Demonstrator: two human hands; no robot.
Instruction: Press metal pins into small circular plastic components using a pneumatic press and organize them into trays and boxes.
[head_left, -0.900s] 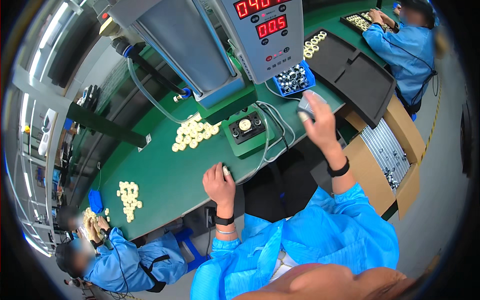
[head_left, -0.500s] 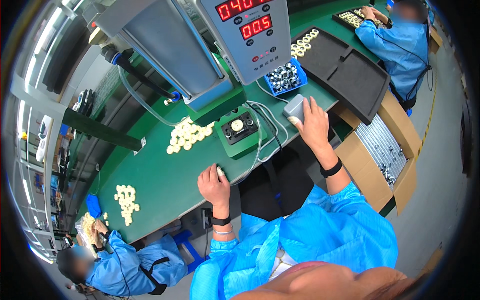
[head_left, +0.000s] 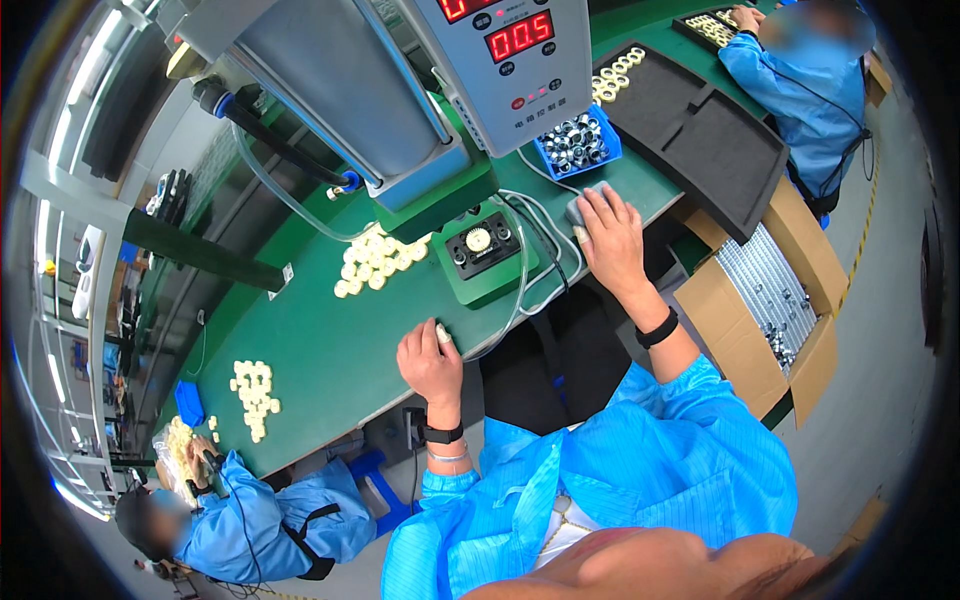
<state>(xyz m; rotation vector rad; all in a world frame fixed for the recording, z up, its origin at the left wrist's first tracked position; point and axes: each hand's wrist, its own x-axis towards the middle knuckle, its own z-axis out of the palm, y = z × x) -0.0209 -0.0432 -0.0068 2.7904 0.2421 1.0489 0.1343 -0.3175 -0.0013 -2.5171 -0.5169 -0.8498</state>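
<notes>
My right hand lies over a small grey box at the table's front edge, fingers stretched across its top. My left hand rests on the green table edge, holding nothing visible, its fingers loosely bent and the thumb apart. A pale cover wraps that thumb's tip. Between and beyond my hands is the press, with a cream ring-shaped part sitting in the black fixture on its green base. Left of the base lies a pile of cream rings.
A blue bin of metal parts and a black tray with cream rings stand right. Cables loop beside the base. An open carton stands below right. Co-workers sit far left and far right. More cream parts lie left.
My right hand has moved forward over the grey box and now covers most of it. My left hand stays at the table edge. The whole view has shifted slightly.
</notes>
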